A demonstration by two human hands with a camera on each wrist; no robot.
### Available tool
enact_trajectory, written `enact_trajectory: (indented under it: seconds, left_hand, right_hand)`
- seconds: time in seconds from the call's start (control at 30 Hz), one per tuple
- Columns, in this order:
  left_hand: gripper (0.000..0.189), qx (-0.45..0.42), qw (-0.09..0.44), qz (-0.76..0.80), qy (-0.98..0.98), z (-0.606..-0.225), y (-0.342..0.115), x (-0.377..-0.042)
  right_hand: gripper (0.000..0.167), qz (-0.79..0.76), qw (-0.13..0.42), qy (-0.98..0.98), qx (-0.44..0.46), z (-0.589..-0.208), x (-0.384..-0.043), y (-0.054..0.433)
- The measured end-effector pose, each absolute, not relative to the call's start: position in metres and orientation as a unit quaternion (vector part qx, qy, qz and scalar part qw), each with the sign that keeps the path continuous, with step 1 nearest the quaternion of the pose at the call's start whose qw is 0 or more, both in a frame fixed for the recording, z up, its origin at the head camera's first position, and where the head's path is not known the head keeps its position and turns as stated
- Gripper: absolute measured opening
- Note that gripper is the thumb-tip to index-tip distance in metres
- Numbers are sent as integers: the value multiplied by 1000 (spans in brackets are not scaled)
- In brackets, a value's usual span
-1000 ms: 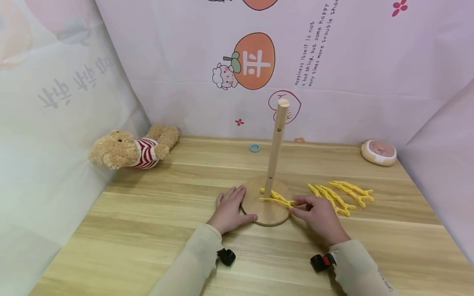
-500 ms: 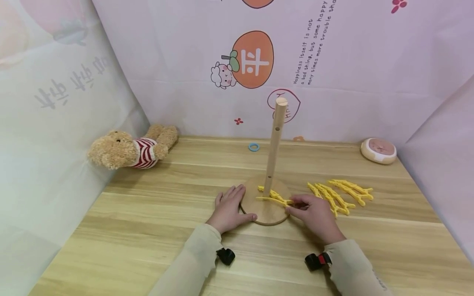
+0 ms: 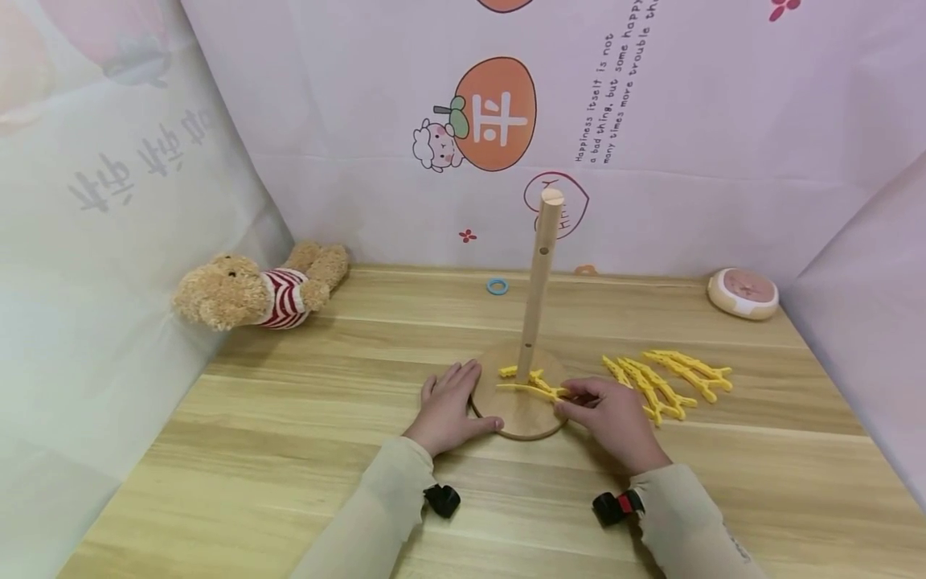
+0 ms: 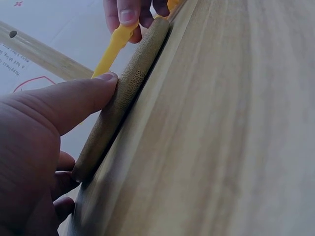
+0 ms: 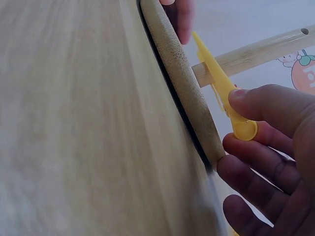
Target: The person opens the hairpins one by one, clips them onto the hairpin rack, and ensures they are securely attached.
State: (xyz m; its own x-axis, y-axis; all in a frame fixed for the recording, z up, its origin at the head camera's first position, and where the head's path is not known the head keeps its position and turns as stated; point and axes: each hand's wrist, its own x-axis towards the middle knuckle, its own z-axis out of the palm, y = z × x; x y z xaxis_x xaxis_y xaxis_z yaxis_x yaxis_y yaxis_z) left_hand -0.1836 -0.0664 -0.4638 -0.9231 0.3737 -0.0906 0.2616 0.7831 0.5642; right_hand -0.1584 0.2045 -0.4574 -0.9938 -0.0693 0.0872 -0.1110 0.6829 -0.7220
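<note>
A yellow alligator hair clip lies low at the foot of the upright wooden pole, its long arms spread on either side of it. My right hand pinches the clip's handle end between thumb and fingers. Up close in the right wrist view, the thumb presses the clip above its rounded end. My left hand holds the round wooden base, fingers along its left side and thumb on its front edge. Part of the clip is hidden behind the pole.
Several more yellow alligator hair clips lie on the table right of the base. A small blue ring lies behind the pole. A teddy bear lies at back left; a rounded pink-and-white object stands at back right.
My right hand has shifted slightly left with the hair clip, sliding it further past the pole. The clip's far arm now looks bent at a joint. My left hand stays on the base.
</note>
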Motion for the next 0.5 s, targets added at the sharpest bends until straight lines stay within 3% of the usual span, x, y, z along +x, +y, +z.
enact_trajectory:
  seconds: [0.5]
  left_hand:
    - [98,173,98,281,939,-464,-67,-183]
  right_hand:
    - [31,399,30,-914,61,-461,-164,202]
